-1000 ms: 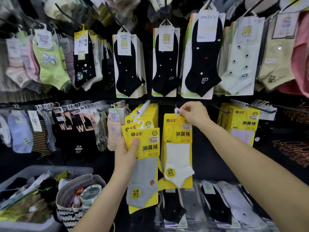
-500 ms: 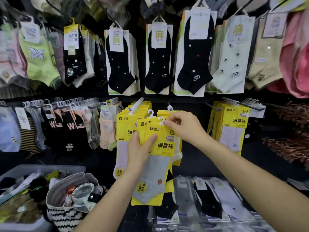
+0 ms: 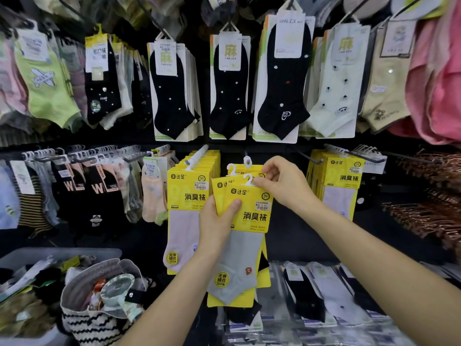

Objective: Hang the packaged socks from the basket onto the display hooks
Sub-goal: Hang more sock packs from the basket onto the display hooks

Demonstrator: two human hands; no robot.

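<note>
My left hand (image 3: 216,222) grips a small stack of yellow-carded sock packs (image 3: 247,213), the front one holding a grey sock. My right hand (image 3: 284,182) pinches the top corner of the front pack by its white plastic hanger. Behind them another yellow pack hangs on a display hook (image 3: 247,161) in the lower row. To the left a full hook of yellow packs (image 3: 193,188) shows a pale lilac sock in front. A grey plastic basket (image 3: 62,253) with loose sock packs sits at the lower left.
More yellow packs (image 3: 340,181) hang to the right. Black and white ankle socks (image 3: 174,91) fill the upper row. A striped fabric bag (image 3: 99,318) stands beside the basket. Copper-coloured hangers (image 3: 429,211) jut out at far right. Flat sock packs (image 3: 321,298) lie below.
My right hand came off the pack it hung on the hook and dropped to the stack in my left hand. My left hand brought the stack to the right and up, in front of that hook.
</note>
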